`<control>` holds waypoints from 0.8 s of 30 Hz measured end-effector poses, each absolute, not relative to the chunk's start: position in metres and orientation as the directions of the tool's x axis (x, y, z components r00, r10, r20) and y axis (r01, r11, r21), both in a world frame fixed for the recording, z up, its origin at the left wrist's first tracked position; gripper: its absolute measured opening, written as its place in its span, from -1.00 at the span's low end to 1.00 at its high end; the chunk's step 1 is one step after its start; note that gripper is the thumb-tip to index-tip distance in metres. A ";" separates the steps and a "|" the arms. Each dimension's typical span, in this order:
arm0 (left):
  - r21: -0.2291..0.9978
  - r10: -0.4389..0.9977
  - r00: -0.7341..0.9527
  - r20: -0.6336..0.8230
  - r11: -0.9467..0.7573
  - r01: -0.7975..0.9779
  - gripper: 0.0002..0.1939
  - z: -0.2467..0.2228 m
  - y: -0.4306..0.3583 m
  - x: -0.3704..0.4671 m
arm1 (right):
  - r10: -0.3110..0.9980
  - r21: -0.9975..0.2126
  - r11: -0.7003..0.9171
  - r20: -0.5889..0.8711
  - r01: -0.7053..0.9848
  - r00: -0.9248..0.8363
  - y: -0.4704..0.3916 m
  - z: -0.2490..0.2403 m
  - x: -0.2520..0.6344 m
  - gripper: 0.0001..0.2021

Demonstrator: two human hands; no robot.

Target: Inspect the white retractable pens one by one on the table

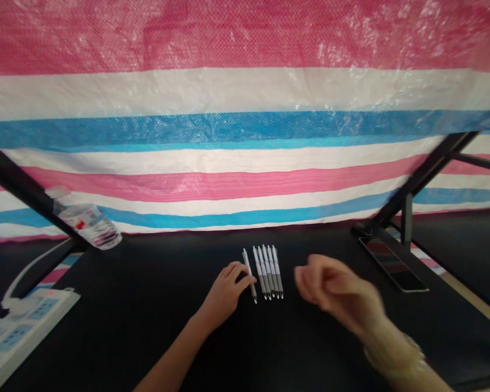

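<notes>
My left hand [227, 288] has its fingers and thumb around a white and grey pen [247, 260], which lies on the black table. Just right of that pen, several matching pens [270, 272] lie side by side in a tight row, their dark tips pointing toward me. To the right of the row, my right hand [330, 286] is above the table, blurred by motion. Its fingers are curled in, and no object shows in them.
A clear plastic bottle [92, 224] leans at the back left. A white power strip [32, 321] with a plugged-in cable sits at the left edge. A phone [393, 264] lies at the right, near a black metal frame [416, 185]. Striped sheeting [245, 188] hangs behind the table.
</notes>
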State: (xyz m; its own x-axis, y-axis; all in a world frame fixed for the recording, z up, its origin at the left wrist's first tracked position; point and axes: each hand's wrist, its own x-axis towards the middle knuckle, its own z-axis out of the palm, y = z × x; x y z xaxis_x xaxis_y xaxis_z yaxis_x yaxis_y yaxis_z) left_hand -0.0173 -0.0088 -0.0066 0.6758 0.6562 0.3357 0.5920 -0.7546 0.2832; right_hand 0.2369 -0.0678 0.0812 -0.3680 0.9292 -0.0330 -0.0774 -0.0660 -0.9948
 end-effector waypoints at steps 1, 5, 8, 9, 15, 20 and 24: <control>0.263 0.655 0.677 0.336 -0.755 0.600 -0.57 -0.007 -0.008 -0.019 | 0.918 -0.994 -0.106 -0.093 -0.014 -0.384 -0.067 0.074 0.229 -0.78; 0.244 0.619 0.707 0.342 -0.785 0.569 -0.68 -0.005 -0.007 -0.023 | 0.888 -0.957 -0.188 -0.262 0.222 -0.377 -0.071 0.041 0.193 -0.76; 0.290 0.604 0.701 0.379 -0.797 0.530 -0.70 0.003 -0.009 -0.025 | 0.829 -0.917 -0.294 -0.385 0.270 -0.405 -0.076 0.022 0.182 -0.58; 0.304 0.605 0.689 0.399 -0.796 0.523 -0.70 0.006 -0.011 -0.025 | 0.782 -0.908 -0.374 -0.419 0.190 -0.461 -0.076 0.017 0.181 -0.51; 0.492 0.591 0.697 0.407 -0.784 0.378 -0.72 0.017 -0.027 -0.019 | 0.695 -0.665 -0.651 -0.328 -0.367 -0.639 -0.078 -0.001 0.177 -0.49; 0.918 0.897 0.302 0.323 -0.374 0.132 -0.47 0.010 -0.029 -0.008 | 0.616 -0.480 -0.768 -0.372 -0.424 -0.694 -0.090 -0.006 0.173 -0.57; 0.902 0.857 0.466 -0.219 0.360 -0.240 -0.45 0.010 -0.024 -0.004 | 0.488 -0.398 -0.854 -0.390 -0.335 -0.781 -0.096 -0.002 0.172 -0.60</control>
